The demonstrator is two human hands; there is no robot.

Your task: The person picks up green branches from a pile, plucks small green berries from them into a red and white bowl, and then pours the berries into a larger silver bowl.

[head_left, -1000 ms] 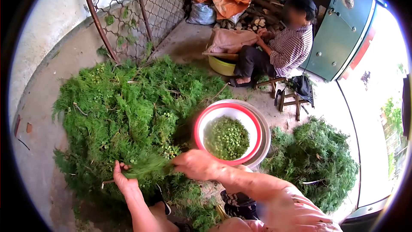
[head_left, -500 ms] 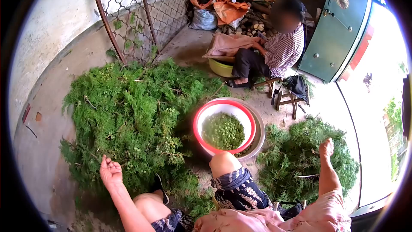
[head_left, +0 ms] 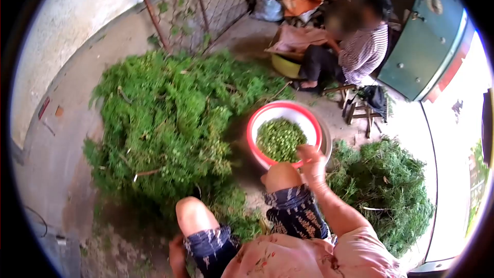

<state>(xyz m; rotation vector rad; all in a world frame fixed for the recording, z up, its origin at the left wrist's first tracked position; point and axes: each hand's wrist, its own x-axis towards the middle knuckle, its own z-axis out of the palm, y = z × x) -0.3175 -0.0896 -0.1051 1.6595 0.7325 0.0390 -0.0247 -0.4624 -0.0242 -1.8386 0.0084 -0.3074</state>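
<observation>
My right hand [head_left: 312, 161] is at the near right rim of a white basin with a red rim [head_left: 252, 133]. Motion blur hides whether its fingers hold anything. Small green berries or cones [head_left: 281, 139] lie heaped inside the basin, which sits in a wider metal basin [head_left: 328, 143]. Low beside my left knee, what appears to be my left hand [head_left: 176, 252] is blurred and partly covered by my leg, so its fingers do not show. A big pile of feathery green branches [head_left: 159, 118] spreads in front and to the left.
A smaller heap of green branches [head_left: 383, 190] lies on the right. Another person [head_left: 366, 46] sits at the back by a yellow-green basin [head_left: 286, 66] and a pink sack [head_left: 298, 38]. Near them are a wooden stool [head_left: 368, 116], a green door [head_left: 429, 36] and a metal lattice [head_left: 177, 0].
My right hand has moved from above the right heap to the red-rimmed basin. My left arm has dropped from the large pile to beside my knee. The whole view has shifted.
</observation>
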